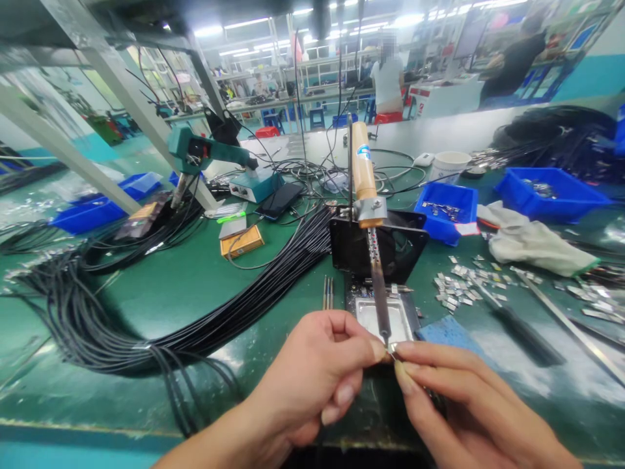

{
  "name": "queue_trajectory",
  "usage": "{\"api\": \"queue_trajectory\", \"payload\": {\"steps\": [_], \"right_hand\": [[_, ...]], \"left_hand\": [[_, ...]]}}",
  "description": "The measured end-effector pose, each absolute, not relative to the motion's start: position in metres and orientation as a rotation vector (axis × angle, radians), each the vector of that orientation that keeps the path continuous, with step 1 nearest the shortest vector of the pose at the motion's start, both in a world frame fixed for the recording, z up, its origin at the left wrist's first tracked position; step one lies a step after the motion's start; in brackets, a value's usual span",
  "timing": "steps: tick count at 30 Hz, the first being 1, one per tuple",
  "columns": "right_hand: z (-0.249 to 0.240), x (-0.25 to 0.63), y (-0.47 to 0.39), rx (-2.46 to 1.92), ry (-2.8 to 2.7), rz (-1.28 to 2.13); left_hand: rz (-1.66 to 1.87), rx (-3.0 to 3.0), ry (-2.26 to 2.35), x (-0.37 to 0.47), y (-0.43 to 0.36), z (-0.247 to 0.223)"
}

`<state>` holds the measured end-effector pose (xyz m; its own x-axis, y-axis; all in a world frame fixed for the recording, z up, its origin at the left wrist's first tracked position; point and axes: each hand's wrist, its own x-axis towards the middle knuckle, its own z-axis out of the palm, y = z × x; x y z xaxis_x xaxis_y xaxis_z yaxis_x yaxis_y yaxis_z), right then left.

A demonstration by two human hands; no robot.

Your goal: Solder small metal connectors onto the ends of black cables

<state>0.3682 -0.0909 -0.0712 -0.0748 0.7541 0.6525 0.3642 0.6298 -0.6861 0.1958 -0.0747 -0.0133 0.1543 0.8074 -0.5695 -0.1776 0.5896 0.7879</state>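
Right at the tip of the soldering iron [379, 293], I have the small metal piece [392, 348], pinched in the fingertips of my right hand [469, 391]. My left hand [317, 365] presses thumb and forefinger together just beside it; what they grip is too small for me to tell. The iron hangs tip-down in a clamp [370, 212], presumably so both hands are free, and the fingertips probably meet there for fine control. Behind the hands lies a shallow, shiny metal tray [360, 319], then a black, square-edged frame [342, 251]. To the right, a flat, porous blue sponge [446, 332], flat silvery pieces [454, 290] scattered, and a soft, crumpled pale glove [537, 244]. Smooth black cables [229, 319] sweep left in a bundle across the glossy green table [288, 303], likely gathered to avoid tangling.
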Motion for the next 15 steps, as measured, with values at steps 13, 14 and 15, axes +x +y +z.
{"api": "queue_trajectory", "payload": {"steps": [13, 14, 15], "right_hand": [[-0.0718, 0.3686, -0.0901, -0.862, -1.679, 0.430], [-0.0717, 0.3682, -0.0905, -0.864, -1.670, 0.434], [-0.0716, 0.3680, -0.0908, -0.868, -1.665, 0.435]], "left_hand": [[0.754, 0.573, 1.148, 0.1928, -0.0738, -0.0151], [0.753, 0.568, 1.141, 0.1928, -0.0735, -0.0154], [0.754, 0.566, 1.136, 0.1928, -0.0732, -0.0157]]}}
